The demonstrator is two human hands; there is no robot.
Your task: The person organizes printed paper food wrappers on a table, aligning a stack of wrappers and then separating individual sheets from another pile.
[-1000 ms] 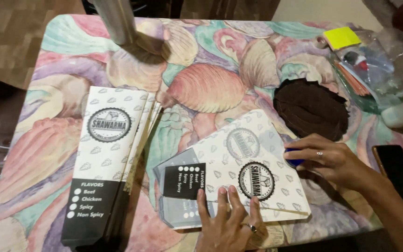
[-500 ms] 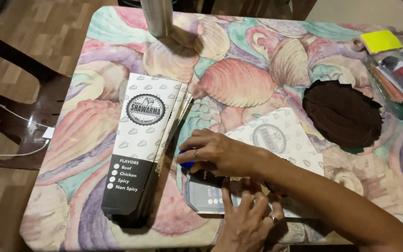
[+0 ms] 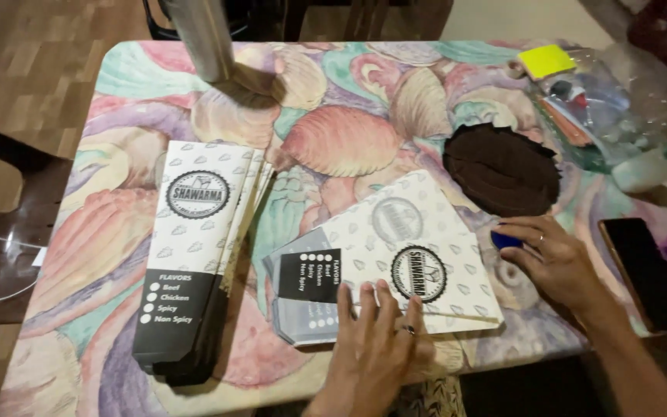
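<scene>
Two hands work at the near edge of the desk (image 3: 117, 85): the left hand (image 3: 376, 347) lies with fingers (image 3: 386, 303) spread flat on a folded white-and-black carton sleeve (image 3: 395, 255), and the right hand (image 3: 557, 259) pinches a small blue object (image 3: 506, 240) beside it. Likely light, thin card that creases easily, the sleeve is best held by its edges. It lies on a smooth shell-patterned top above wood flooring, with a stack of flat sleeves (image 3: 191, 255) to the left.

Left hand (image 3: 380, 340) with a ring, right hand (image 3: 553, 259) ringed too, bare forearms
</scene>
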